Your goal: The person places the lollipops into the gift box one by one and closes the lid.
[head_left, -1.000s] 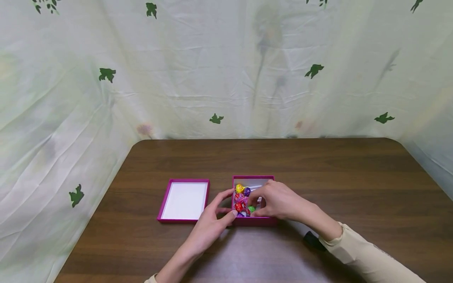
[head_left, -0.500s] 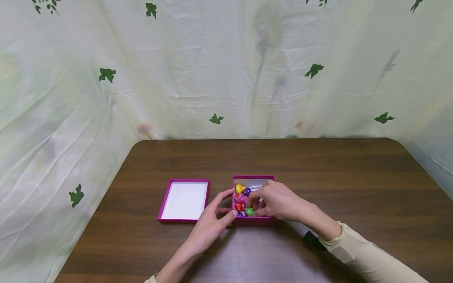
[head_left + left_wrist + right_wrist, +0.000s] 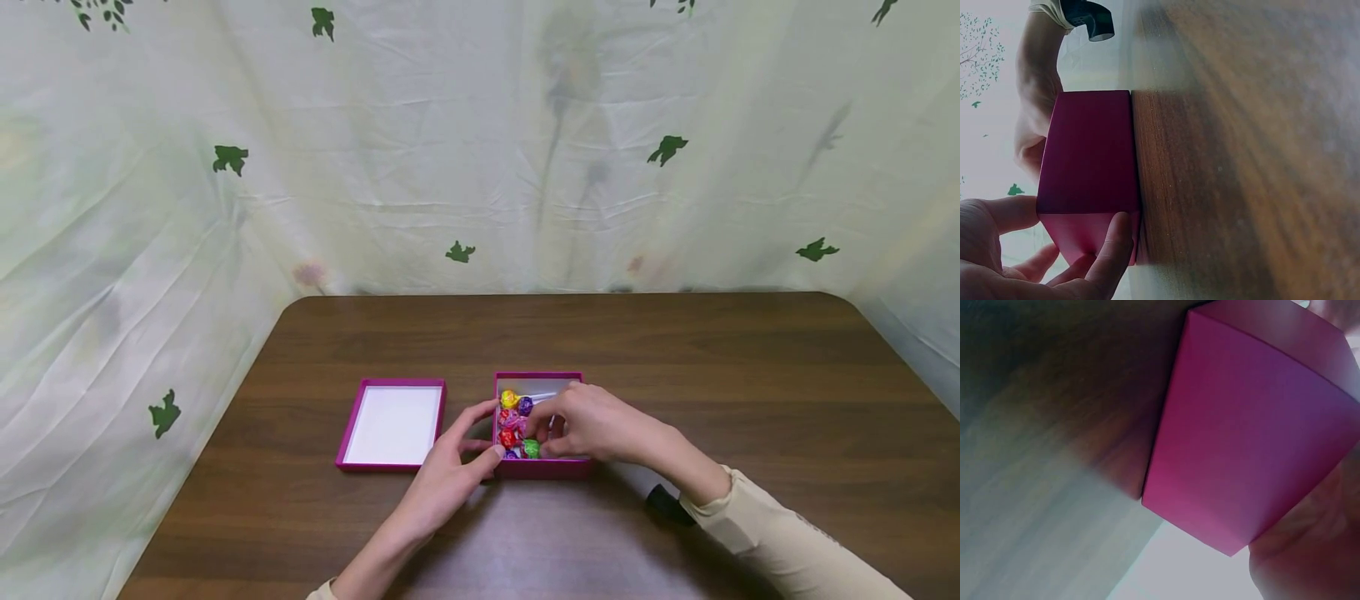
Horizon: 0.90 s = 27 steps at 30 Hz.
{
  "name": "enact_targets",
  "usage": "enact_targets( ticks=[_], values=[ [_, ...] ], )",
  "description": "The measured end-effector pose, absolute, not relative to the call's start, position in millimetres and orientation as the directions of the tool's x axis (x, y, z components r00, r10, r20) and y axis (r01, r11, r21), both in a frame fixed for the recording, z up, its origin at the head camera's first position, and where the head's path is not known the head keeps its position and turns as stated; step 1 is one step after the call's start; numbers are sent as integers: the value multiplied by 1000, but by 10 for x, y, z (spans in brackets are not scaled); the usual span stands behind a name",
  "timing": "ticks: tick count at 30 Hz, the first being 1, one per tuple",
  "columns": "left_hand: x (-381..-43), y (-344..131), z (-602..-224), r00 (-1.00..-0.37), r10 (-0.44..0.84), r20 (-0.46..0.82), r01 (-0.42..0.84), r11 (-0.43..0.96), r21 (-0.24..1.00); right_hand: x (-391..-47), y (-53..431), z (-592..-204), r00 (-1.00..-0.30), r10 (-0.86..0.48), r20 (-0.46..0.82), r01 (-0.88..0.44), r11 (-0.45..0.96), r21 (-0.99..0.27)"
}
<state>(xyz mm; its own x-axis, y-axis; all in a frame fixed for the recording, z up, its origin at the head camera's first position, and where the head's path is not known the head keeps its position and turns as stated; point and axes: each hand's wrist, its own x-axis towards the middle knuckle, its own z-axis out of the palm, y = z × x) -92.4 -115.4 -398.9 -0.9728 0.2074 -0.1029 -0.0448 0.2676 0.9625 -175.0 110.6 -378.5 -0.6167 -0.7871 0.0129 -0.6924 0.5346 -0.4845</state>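
Note:
A magenta box stands on the table with several wrapped lollipops inside, heads towards its left wall. A yellow lollipop lies at the back, a red lollipop nearer the front, and a green lollipop at the front. My left hand steadies the box's left side, its thumb at the near corner and its fingers spread along the wall. Over the box, my right hand reaches in with bent fingers, thumb and fingertips close beside the green lollipop. The hand hides that lollipop's stick, and any pinch on it is hidden too.
A matching lid, white inside, lies upturned to the left of the box. A black object shows by the right sleeve. Behind the brown table hangs a pale curtain with green bird and leaf prints.
The green lollipop's head has shifted slightly towards the near left and shows more fully. My right fingers have moved a little off it. My left hand stays against the box.

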Motion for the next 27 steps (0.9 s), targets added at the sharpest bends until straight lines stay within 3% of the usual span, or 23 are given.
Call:
enact_targets(
  ticks=[10, 18, 23, 27],
  values=[
    [-937, -1148, -3999, -974, 210, -86, -31, 250, 968, -1721, 1197, -3688, -615, -783, 98, -647, 429, -630],
    [-942, -1165, -3973, -970, 224, -97, -46, 223, 974, -1468, 1277, -3631, -732, -659, 175, -539, 402, -741],
    [-960, -1228, -3908, -971, 227, -70, -17, 228, 973, -1288, 1294, -3557, -809, -569, 150, -434, 405, -805],
    [-957, -1312, -3836, -988, 153, -10, 31, 263, 964, -1175, 1241, -3502, -838, -534, 109, -349, 372, -860]
  ],
)
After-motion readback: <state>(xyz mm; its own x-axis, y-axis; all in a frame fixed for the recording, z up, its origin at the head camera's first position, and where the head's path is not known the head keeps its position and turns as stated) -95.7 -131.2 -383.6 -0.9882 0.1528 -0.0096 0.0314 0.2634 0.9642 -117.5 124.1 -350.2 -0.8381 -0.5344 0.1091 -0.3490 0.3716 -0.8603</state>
